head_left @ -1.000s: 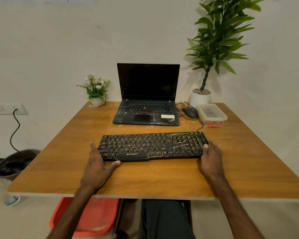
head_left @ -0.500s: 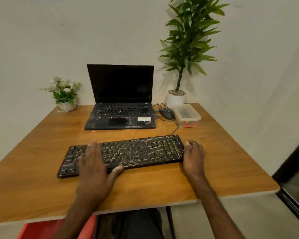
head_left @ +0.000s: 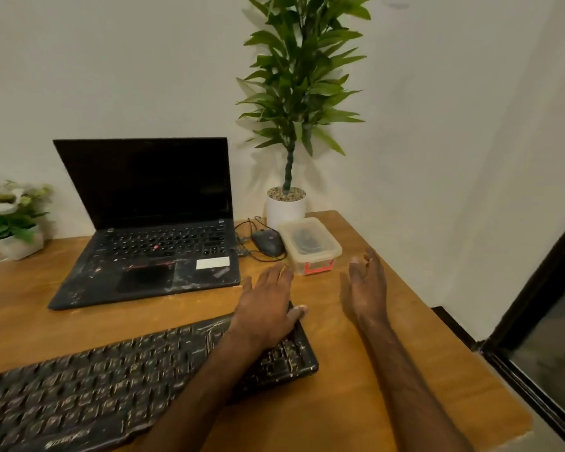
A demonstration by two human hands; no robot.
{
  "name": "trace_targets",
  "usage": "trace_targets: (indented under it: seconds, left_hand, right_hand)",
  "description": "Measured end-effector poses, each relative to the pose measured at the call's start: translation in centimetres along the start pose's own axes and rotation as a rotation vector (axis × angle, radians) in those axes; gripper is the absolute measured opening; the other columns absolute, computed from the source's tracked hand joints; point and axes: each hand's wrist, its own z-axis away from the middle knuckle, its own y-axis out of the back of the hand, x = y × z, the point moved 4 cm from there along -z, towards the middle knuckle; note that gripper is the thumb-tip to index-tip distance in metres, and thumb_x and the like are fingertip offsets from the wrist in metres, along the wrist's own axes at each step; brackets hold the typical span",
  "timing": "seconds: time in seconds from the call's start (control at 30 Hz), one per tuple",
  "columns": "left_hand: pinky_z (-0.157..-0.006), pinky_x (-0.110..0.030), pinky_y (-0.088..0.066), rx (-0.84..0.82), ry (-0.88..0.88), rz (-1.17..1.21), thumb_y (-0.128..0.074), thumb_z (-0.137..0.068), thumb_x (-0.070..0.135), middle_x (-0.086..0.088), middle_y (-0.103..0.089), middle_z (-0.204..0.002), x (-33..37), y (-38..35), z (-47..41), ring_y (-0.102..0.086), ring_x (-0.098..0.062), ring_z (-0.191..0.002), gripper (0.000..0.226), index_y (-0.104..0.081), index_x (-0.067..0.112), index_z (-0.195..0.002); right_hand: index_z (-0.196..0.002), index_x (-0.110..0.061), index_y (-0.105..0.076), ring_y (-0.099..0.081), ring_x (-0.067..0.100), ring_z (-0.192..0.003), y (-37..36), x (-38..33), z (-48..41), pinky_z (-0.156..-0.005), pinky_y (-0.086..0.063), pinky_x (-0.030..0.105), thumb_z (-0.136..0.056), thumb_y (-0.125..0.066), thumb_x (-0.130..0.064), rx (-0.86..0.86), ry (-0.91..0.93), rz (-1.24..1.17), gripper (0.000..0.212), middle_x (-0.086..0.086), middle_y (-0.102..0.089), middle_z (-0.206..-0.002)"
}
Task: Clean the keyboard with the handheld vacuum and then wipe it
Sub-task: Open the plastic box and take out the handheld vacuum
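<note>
A dusty black keyboard (head_left: 111, 380) lies across the front of the wooden table (head_left: 356, 402). My left hand (head_left: 268, 305) hovers over the keyboard's right end with straight fingers, holding nothing. My right hand (head_left: 366, 288) is raised over the table just right of it, fingers loosely spread and holding nothing. Both hands point toward a lidded clear plastic box (head_left: 310, 244) with a red clip; a dark object shows through its lid. No vacuum or cloth is plainly in view.
An open black laptop (head_left: 150, 230) stands behind the keyboard. A black mouse (head_left: 268, 243) with its cable lies beside the box. A tall potted plant (head_left: 287, 203) stands at the back right corner, a small flower pot (head_left: 13, 220) at the left. The table's right edge is close.
Both hands have left the keyboard's ends and moved forward and right toward the plastic box. The view has swung right and closer to the table.
</note>
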Motion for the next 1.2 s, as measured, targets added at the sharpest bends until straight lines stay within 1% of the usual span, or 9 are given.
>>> trace_targets:
  seconds: [0.2, 0.27, 0.33, 0.47, 0.57, 0.7, 0.8, 0.93, 1.2]
  left_hand:
    - [-0.12, -0.056, -0.019, -0.071, 0.026, 0.033, -0.048, -0.097, 0.057, -0.003, -0.021, -0.165, -0.4, -1.1, -4.0, -0.024, -0.022, -0.149, 0.081, -0.012, 0.018, -0.159]
    - [-0.118, -0.056, -0.025, -0.082, 0.03, 0.052, -0.048, -0.097, 0.057, -0.004, -0.028, -0.162, -0.3, -1.2, -4.2, -0.032, -0.024, -0.145, 0.082, -0.013, 0.016, -0.158]
    - [-0.114, -0.056, -0.031, -0.09, 0.039, 0.073, -0.049, -0.097, 0.057, -0.006, -0.034, -0.159, -0.1, -1.4, -4.2, -0.038, -0.025, -0.142, 0.083, -0.012, 0.014, -0.158]
    - [-0.116, -0.057, -0.028, -0.087, 0.07, 0.132, -0.05, -0.099, 0.05, -0.009, -0.045, -0.153, 0.4, -1.1, -4.2, -0.043, -0.026, -0.138, 0.082, -0.01, 0.011, -0.158]
    - [-0.119, -0.056, -0.022, -0.088, 0.066, 0.119, -0.049, -0.1, 0.048, -0.01, -0.05, -0.148, 1.3, -0.5, -3.5, -0.044, -0.026, -0.138, 0.08, -0.01, 0.009, -0.158]
    - [-0.12, -0.057, -0.019, -0.088, 0.033, 0.087, -0.052, -0.099, 0.047, -0.009, -0.045, -0.152, 2.0, 0.1, -1.4, -0.041, -0.024, -0.141, 0.078, -0.015, 0.01, -0.157]
    - [-0.117, -0.058, -0.024, -0.161, 0.047, 0.015, -0.045, -0.099, 0.057, -0.006, -0.037, -0.157, 1.6, 0.1, 0.6, -0.037, -0.025, -0.142, 0.071, -0.028, 0.015, -0.153]
    - [-0.11, -0.057, -0.035, -0.215, 0.119, -0.047, -0.037, -0.093, 0.073, -0.01, -0.044, -0.149, 1.1, -0.3, 3.1, -0.044, -0.028, -0.134, 0.081, -0.033, 0.017, -0.15]
    - [-0.109, -0.053, -0.036, -0.142, 0.138, -0.058, -0.044, -0.093, 0.065, -0.014, -0.043, -0.143, 2.7, -0.1, 6.7, -0.041, -0.029, -0.132, 0.072, -0.042, 0.011, -0.141]
  right_hand:
    - [-0.152, -0.042, -0.018, -0.001, 0.016, -0.15, -2.9, -1.2, -1.3, -0.118, -0.006, 0.045, -0.101, -0.035, -0.055, -0.211, 0.441, 0.375, 0.056, -0.009, -0.009, -0.163]
    - [-0.151, -0.042, -0.023, 0.001, 0.015, -0.151, -4.0, -1.1, -1.3, -0.117, -0.004, 0.049, -0.1, -0.036, -0.055, -0.294, 0.557, 0.507, 0.054, -0.007, -0.012, -0.163]
    - [-0.146, -0.04, -0.035, -0.007, 0.016, -0.15, -4.7, -0.9, -1.4, -0.117, -0.011, 0.053, -0.1, -0.042, -0.048, -0.327, 0.609, 0.572, 0.047, -0.006, -0.026, -0.159]
    - [-0.129, -0.021, -0.059, -0.039, 0.018, -0.132, -3.7, -1.9, -0.6, -0.108, -0.04, 0.044, -0.096, -0.06, -0.024, -0.207, 0.681, 0.459, 0.033, 0.001, -0.055, -0.137]
    - [-0.122, -0.012, -0.063, -0.046, 0.019, -0.123, -2.6, -2.6, 0.7, -0.101, -0.048, 0.041, -0.09, -0.065, -0.012, -0.179, 0.683, 0.449, 0.031, 0.004, -0.06, -0.127]
    - [-0.123, -0.012, -0.062, -0.047, 0.019, -0.125, -0.7, -3.0, 3.4, -0.102, -0.048, 0.04, -0.09, -0.065, -0.009, -0.185, 0.638, 0.447, 0.033, 0.004, -0.059, -0.129]
    - [-0.125, -0.011, -0.062, -0.044, 0.018, -0.129, 1.3, -3.0, 6.2, -0.107, -0.045, 0.037, -0.09, -0.063, -0.004, -0.185, 0.629, 0.44, 0.035, 0.005, -0.057, -0.133]
    - [-0.126, -0.012, -0.061, -0.04, 0.018, -0.134, 3.4, -3.1, 9.3, -0.109, -0.041, 0.037, -0.092, -0.057, -0.001, -0.186, 0.584, 0.423, 0.036, 0.005, -0.054, -0.137]
    - [-0.128, -0.014, -0.059, -0.041, 0.018, -0.133, 4.9, -3.9, 13.3, -0.109, -0.042, 0.037, -0.092, -0.061, -0.004, -0.183, 0.579, 0.493, 0.038, 0.005, -0.054, -0.137]
